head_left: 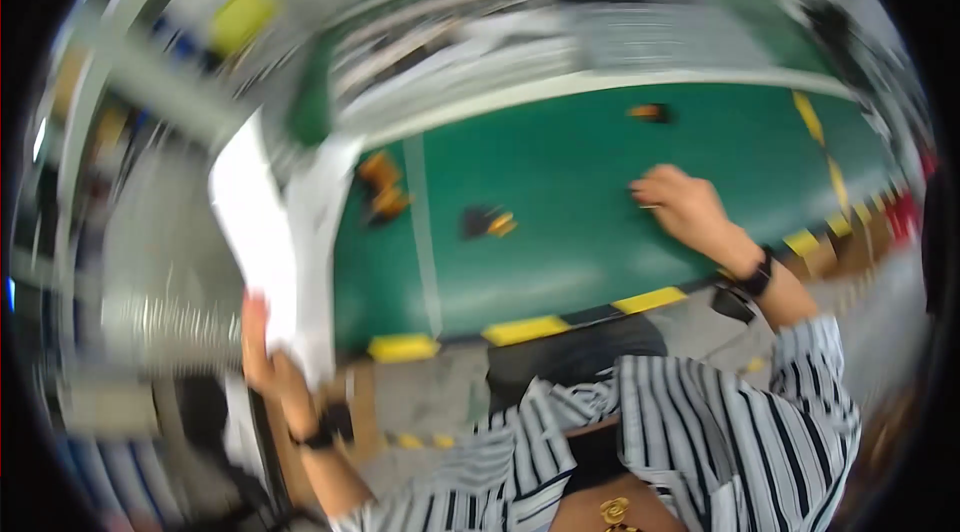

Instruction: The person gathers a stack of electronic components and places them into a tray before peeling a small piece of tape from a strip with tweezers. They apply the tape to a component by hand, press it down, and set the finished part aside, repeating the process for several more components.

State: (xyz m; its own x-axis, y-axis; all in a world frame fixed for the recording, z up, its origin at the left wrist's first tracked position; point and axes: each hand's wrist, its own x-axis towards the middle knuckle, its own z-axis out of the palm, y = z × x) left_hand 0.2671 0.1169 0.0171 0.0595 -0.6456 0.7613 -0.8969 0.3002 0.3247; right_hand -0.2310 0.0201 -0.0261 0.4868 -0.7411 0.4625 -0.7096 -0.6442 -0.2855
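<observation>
At the left, my left hand (272, 372) grips the lower edge of a long white sheet (262, 232). The sheet stands up in two bright folds past the green table's left end; blur hides whether it is paper or thin plastic. Over the right part of the green tabletop (560, 272), my right hand (690, 207) hovers with its fingers curled together. A thin gold ring seems to sit on one finger. Anything under those fingertips is hidden. Both wrists wear dark bands.
An orange-and-black object (383, 187) lies near the sheet. Two smaller black-and-orange pieces lie on the table, one mid-left (487, 222), one far back (652, 113). Yellow-black tape (525, 330) runs along the near edge. Behind stands a pale shelf (670, 37) with stacked flat items.
</observation>
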